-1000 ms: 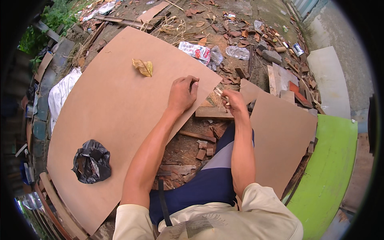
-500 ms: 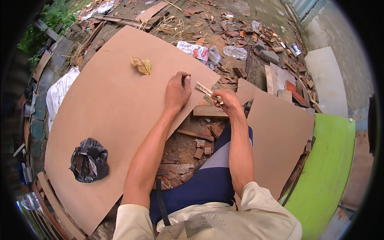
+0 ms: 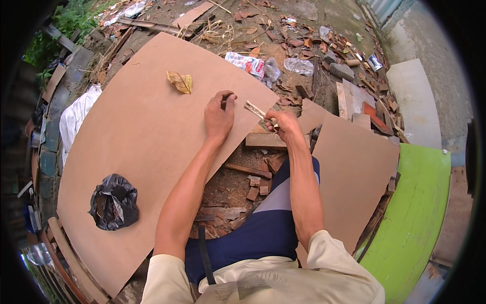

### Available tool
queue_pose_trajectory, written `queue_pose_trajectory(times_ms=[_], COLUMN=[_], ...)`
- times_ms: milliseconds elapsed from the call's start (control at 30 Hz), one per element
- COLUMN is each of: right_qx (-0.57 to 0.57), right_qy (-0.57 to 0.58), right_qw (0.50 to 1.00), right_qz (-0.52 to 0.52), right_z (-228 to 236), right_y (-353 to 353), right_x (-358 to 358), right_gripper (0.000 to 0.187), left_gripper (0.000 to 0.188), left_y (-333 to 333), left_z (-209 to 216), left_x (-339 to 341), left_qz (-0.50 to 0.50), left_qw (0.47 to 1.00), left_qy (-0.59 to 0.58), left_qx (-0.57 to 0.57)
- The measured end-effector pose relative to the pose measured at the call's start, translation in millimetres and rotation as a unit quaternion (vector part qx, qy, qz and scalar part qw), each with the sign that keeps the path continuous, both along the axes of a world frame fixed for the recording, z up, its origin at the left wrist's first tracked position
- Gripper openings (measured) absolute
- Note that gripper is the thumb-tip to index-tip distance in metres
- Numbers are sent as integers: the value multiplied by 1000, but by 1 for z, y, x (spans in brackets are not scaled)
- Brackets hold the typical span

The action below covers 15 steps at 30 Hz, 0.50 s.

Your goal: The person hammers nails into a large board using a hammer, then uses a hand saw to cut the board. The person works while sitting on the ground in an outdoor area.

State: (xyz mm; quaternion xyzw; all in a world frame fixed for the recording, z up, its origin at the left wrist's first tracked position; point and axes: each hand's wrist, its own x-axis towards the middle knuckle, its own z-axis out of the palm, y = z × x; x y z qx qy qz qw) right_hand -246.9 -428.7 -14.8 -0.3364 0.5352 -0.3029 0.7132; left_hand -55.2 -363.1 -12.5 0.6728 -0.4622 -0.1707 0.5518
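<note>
Plainly, a leaf (image 3: 180, 82) and bag (image 3: 114, 202) occupy the board (image 3: 136, 134), bare between them, wood (image 3: 266, 140) by its edge; right hand (image 3: 285, 124) grips a tool (image 3: 254, 110), left hand (image 3: 219, 115) curls, contents unclear.

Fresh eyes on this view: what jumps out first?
Probably the bright green panel at lower right and the large brown board filling the left and centre. On that board, a crumpled black plastic bag sits lower left and a dry yellow leaf near the top. Near its right corner, the right hand grips a slim pale tool.
</note>
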Motion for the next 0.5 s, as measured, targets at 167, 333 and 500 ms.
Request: queue_pose_trajectory(times_ms=[167, 333, 500], right_qx=[4, 5, 7], right_qy=[8, 35, 61], right_qw=[1000, 999, 998], right_qz=[-1, -9, -1], right_z=[5, 14, 24], right_y=[-4, -1, -1], right_x=[3, 8, 12], right_gripper=[10, 11, 11], left_gripper=[19, 18, 16], left_y=[2, -7, -14], left_z=[5, 7, 4], left_x=[3, 7, 12], left_qz=[-51, -86, -103], left_qw=[994, 984, 978], left_qy=[-100, -153, -177], left_qx=[9, -13, -38])
